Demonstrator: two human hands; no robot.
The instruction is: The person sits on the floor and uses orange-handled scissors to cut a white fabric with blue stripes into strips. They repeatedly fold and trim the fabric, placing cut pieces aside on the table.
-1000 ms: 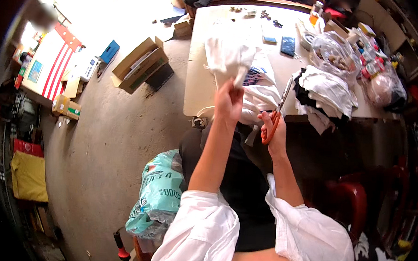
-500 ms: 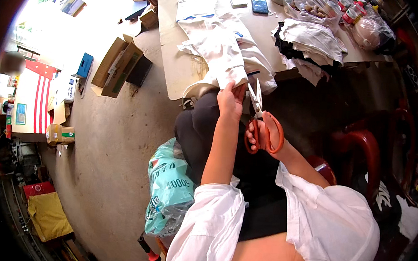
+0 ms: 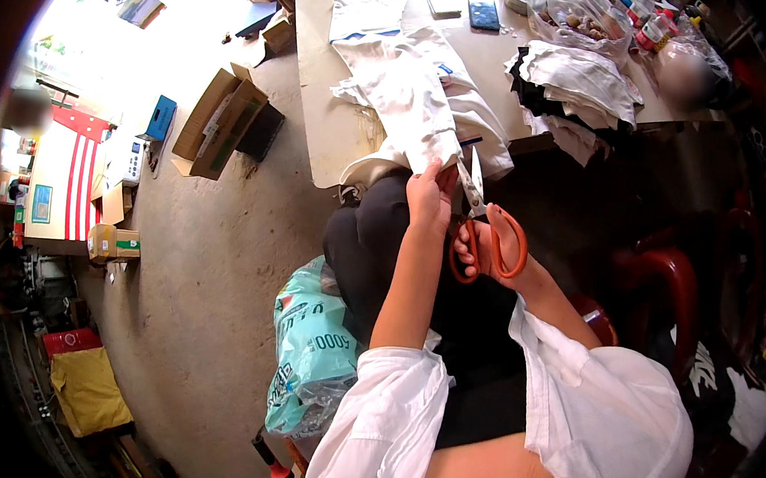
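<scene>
My left hand (image 3: 429, 199) pinches the lower edge of a white garment (image 3: 407, 87), which stretches back over the table. My right hand (image 3: 486, 246) grips orange-handled scissors (image 3: 473, 192) just to the right of it. The metal blades are parted and point up beside the held edge; whether they touch the fabric is unclear. More white fabric (image 3: 479, 135) lies bunched under and to the right of the garment, at the table's front edge.
The table (image 3: 317, 146) also carries a dark phone (image 3: 484, 13), piled black and white cloth (image 3: 576, 79) and plastic bags (image 3: 572, 12). An open cardboard box (image 3: 209, 125) stands left. A teal package (image 3: 314, 341) is beside my leg, a red chair (image 3: 677, 286) at right.
The white cloth, held raised a second ago, now lies along the table with its edge drawn toward me. The scissors are lower, their blades more open. The view has also shifted.
</scene>
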